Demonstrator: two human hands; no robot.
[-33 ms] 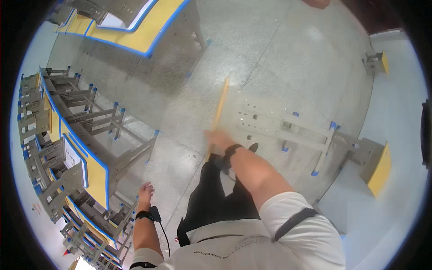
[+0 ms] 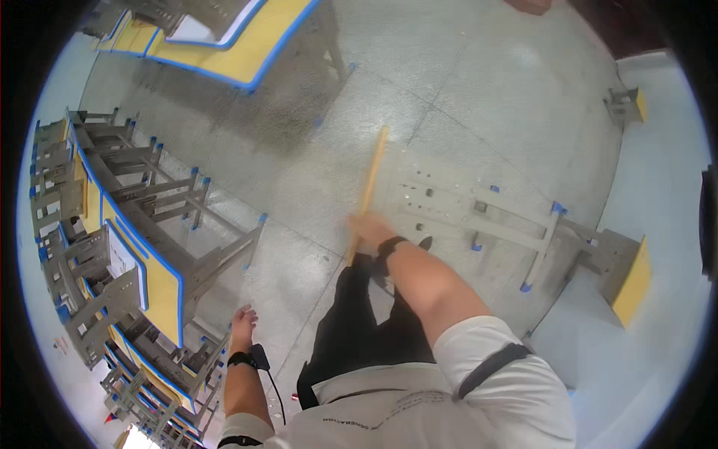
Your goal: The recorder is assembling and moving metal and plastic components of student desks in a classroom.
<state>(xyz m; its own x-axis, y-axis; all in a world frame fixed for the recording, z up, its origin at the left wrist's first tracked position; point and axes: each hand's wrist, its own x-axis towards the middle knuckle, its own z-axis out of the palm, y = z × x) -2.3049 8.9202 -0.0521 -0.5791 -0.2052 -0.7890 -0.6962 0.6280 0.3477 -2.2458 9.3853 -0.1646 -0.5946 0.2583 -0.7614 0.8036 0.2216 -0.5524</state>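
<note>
Desk (image 2: 449, 211) tipped on its side, right hand (image 2: 368, 229) clamped on its yellow edge (image 2: 375, 170).

Two hands are nearest: the left hand (image 2: 241, 328) hangs free, fingers apart and loosely bent, close to a crowded desk row (image 2: 162, 295); blur hides the right one's separate fingers. One tipped desk takes up the floor (image 2: 299, 202) just ahead and right of the legs, showing four blue-capped feet (image 2: 559, 208). On the left, the row's legs jut out over the floor; its desks overlap too much to count. By the pale wall (image 2: 677, 224) on the right are two yellow-and-grey furniture pieces (image 2: 632, 284), one near those feet, one farther. Ahead left, at least two joined yellow tops (image 2: 224, 66) have blue trim.
</note>
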